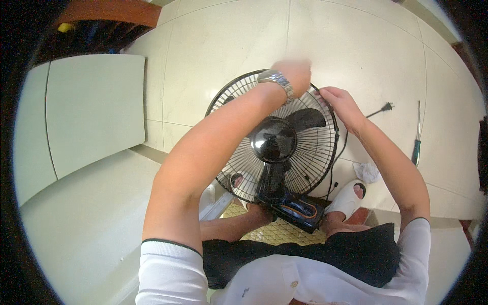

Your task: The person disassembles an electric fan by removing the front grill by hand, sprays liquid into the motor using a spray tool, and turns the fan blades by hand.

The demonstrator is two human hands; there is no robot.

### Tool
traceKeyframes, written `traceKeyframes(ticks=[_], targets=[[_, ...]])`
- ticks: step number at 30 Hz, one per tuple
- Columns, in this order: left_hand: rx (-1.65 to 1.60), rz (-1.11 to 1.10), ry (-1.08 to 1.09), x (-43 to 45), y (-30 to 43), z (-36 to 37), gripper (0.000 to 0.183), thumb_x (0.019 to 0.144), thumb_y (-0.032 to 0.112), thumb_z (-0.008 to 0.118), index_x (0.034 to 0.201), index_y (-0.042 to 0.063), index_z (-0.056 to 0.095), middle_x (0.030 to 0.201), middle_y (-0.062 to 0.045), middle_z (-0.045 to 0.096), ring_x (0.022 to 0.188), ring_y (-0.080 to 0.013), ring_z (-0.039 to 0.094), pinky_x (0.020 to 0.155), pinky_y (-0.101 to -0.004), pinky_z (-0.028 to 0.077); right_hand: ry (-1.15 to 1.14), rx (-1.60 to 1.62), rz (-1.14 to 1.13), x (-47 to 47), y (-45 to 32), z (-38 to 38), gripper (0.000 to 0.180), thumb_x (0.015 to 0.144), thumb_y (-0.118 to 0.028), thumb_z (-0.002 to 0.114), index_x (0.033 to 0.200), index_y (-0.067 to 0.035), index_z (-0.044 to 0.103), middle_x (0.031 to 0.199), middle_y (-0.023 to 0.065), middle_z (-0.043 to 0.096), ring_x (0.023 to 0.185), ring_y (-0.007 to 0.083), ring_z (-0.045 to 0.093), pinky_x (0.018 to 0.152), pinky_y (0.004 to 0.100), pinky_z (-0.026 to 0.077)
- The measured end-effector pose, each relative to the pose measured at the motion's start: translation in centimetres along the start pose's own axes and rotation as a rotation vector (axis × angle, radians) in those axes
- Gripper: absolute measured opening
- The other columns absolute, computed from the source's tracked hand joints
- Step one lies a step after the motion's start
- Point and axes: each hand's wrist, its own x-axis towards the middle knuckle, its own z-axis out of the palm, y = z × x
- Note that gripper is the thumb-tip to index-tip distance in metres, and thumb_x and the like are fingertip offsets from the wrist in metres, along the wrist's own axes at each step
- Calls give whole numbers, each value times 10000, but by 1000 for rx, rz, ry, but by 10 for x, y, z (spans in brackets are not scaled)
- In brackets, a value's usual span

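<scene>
A black electric fan (pixel 273 140) stands between my feet, its round motor housing facing me and a wire guard around its dark blades. My left hand (pixel 295 78), blurred and with a metal-band watch (pixel 277 81) on the wrist, is over the far edge of the guard; its fingers are hidden, so its hold is unclear. At the guard's right far rim, my right hand (pixel 339 103) has its thumb and fingers around the edge. Toward me, the fan's base (pixel 299 213) bears an orange curved line.
A power plug (pixel 387 106) on a black cord lies on the tiled floor, right of the fan. Farther right rests a screwdriver (pixel 416 152) with a green handle. Crumpled white material (pixel 366 172) is near my right shoe (pixel 349 198). A pale panel (pixel 95 110) stands at left.
</scene>
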Motion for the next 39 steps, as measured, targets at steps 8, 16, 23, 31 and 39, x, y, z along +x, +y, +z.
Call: traceKeyframes(ticks=[8,16,23,31,39], targets=[[-82,220,129,-25,-27,-46,432,952,384,470,1172,43,619,1061,-182,680,963,-311,653,880,-405,499,74,109,-31,5,14,2,295,975,-232,530,1065,16,663,894,9,628,825,96,536,778,239,437],[-752,-614,-232,-127,-184,-71,491,982,498,446,1133,79,653,947,-38,685,851,-142,643,790,-307,520,118,157,-12,0,9,8,287,975,-242,538,1056,3,663,832,-4,613,770,84,525,726,238,446],[-1025,-686,-339,-137,-177,-60,438,969,475,491,1027,81,674,874,-15,675,763,-106,617,777,-289,522,55,149,10,4,15,2,257,983,-218,540,1079,-12,659,935,-13,646,858,73,543,821,223,433],[-1008,-670,-432,-117,-171,-56,315,950,438,558,854,153,653,784,42,640,725,-95,597,709,-291,536,55,100,-8,0,9,2,289,983,-242,533,1090,-2,654,958,-5,648,891,85,543,856,237,422],[-1185,-634,-463,-117,-187,-41,326,952,379,568,1013,74,666,842,-6,678,720,-104,631,734,-299,578,67,34,-36,4,9,0,266,979,-224,529,1064,-5,655,939,-3,640,867,82,537,826,230,425]])
